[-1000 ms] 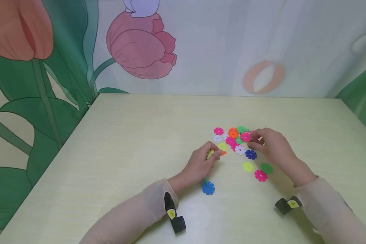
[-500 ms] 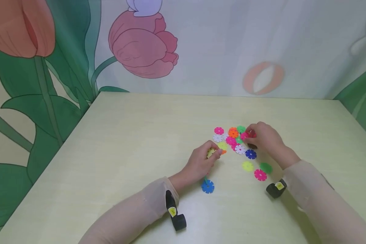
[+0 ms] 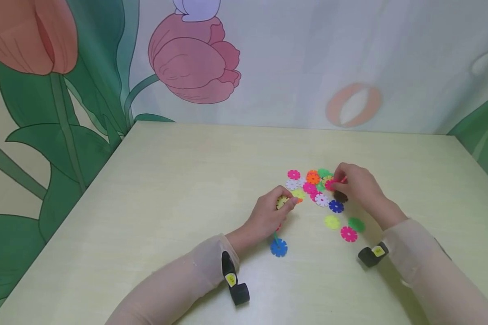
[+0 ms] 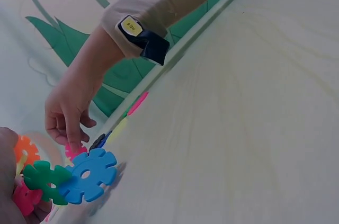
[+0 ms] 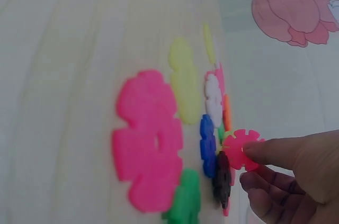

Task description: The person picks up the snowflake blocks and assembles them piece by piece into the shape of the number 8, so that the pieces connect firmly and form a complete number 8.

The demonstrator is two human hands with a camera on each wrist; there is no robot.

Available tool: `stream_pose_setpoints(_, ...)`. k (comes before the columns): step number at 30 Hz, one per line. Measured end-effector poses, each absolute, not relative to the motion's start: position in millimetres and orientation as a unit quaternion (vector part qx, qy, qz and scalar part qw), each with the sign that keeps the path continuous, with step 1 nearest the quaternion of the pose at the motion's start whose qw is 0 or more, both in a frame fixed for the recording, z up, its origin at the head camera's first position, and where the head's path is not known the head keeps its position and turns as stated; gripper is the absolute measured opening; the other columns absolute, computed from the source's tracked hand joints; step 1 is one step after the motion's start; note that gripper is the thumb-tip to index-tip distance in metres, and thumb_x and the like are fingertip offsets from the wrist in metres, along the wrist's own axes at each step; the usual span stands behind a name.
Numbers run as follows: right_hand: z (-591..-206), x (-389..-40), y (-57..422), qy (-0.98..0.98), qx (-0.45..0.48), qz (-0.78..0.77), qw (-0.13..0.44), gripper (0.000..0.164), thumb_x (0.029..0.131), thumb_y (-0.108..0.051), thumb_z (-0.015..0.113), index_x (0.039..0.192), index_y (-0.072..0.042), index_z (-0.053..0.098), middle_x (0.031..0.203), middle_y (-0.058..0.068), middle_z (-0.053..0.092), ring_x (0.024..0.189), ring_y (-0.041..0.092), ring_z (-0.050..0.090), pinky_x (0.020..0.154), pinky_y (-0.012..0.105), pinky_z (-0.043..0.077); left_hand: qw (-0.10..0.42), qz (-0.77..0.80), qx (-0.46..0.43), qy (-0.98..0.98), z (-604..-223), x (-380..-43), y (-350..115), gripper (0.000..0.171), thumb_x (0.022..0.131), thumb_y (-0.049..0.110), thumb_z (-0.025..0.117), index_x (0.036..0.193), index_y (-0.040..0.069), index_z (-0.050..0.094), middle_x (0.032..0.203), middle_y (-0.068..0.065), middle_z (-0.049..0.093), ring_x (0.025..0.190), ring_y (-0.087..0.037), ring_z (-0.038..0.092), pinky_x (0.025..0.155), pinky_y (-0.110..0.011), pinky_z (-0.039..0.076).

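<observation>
the right-hand grip (image 3: 361,186) pinches a pink disc (image 5: 242,149) by the right end of the loose discs (image 3: 310,188) on the bench (image 3: 179,180), right of and beyond the left-hand grip (image 3: 265,214), which holds linked discs (image 4: 62,176) ending in a blue disc (image 3: 279,248) on the near side, their exact count unclear.

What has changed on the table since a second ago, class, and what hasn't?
The right hand has shifted forward and leftward; its thumb and fingers, earlier apart, now pinch a pink disc. The dark disc shows more clearly. The left hand still holds its linked discs, and the blue disc hangs there as before.
</observation>
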State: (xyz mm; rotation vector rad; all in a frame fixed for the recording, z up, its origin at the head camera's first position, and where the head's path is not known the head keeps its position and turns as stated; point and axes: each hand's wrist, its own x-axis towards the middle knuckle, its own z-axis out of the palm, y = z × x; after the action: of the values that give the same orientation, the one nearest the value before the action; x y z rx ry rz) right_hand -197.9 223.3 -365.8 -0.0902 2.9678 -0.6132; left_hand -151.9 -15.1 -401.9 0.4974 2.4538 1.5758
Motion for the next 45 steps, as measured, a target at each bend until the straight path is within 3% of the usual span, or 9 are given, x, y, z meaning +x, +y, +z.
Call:
stream_pose_setpoints(9, -358, -184, 231, 0.96, -0.04, -0.275, 0.042, 0.022, 0.092, -0.019, 0.065, 0.104, -0.003, 0.056, 0.099, 0.018, 0.066, 0.081, 0.025, 0.061, 0.064, 0.026, 0.05, 0.096, 0.542, 0.16, 0.82, -403, -155, -16, 0.02, 0.096, 0.033, 0.057, 0.107, 0.016, 0.057, 0.068, -0.002, 0.05, 0.057, -0.014, 0.049, 0.057, -0.022, 0.037)
stream_pose_setpoints(16, -357, -164, 225, 0.918, -0.057, -0.389, 0.06, 0.028, 0.096, -0.019, 0.059, 0.115, 0.0, 0.051, 0.09, 0.019, 0.069, 0.066, 0.02, 0.064, 0.056, 0.026, 0.052, 0.096, 0.562, 0.169, 0.804, -403, -156, -15, 0.017, 0.097, 0.031, 0.056, 0.104, 0.016, 0.056, 0.088, -0.004, 0.068, 0.056, -0.013, 0.047, 0.053, -0.021, 0.036)
stream_pose_setpoints(19, -360, -155, 218, 0.894, -0.067, -0.437, 0.068, 0.027, 0.097, -0.018, 0.057, 0.116, 0.0, 0.051, 0.087, 0.02, 0.069, 0.063, 0.02, 0.065, 0.056, 0.026, 0.052, 0.1, 0.565, 0.172, 0.801, -403, -155, -15, 0.016, 0.097, 0.031, 0.056, 0.103, 0.016, 0.057, 0.088, -0.006, 0.069, 0.054, -0.013, 0.048, 0.051, -0.021, 0.036)
stream_pose_setpoints(34, -368, -139, 191, 0.85, -0.088, -0.509, 0.104, 0.03, 0.096, -0.016, 0.059, 0.116, 0.004, 0.05, 0.084, 0.018, 0.069, 0.06, 0.017, 0.066, 0.054, 0.025, 0.052, 0.114, 0.558, 0.193, 0.799, -402, -154, -14, 0.018, 0.097, 0.032, 0.056, 0.102, 0.015, 0.056, 0.087, -0.003, 0.069, 0.058, -0.016, 0.054, 0.051, -0.02, 0.038)
stream_pose_setpoints(40, -371, -138, 186, 0.834, -0.099, -0.532, 0.105, 0.027, 0.095, -0.013, 0.059, 0.111, 0.007, 0.05, 0.081, 0.019, 0.069, 0.06, 0.02, 0.065, 0.053, 0.024, 0.051, 0.109, 0.529, 0.205, 0.816, -402, -152, -13, 0.014, 0.098, 0.028, 0.054, 0.098, 0.014, 0.053, 0.076, -0.005, 0.063, 0.054, -0.013, 0.05, 0.051, -0.019, 0.036)
stream_pose_setpoints(45, -373, -138, 179, 0.825, -0.11, -0.544, 0.11, 0.026, 0.094, -0.012, 0.06, 0.107, 0.009, 0.05, 0.079, 0.022, 0.068, 0.059, 0.015, 0.065, 0.057, 0.023, 0.054, 0.088, 0.488, 0.219, 0.84, -402, -149, -14, 0.012, 0.099, 0.024, 0.053, 0.095, 0.012, 0.053, 0.078, -0.005, 0.062, 0.057, -0.01, 0.048, 0.055, -0.017, 0.037)
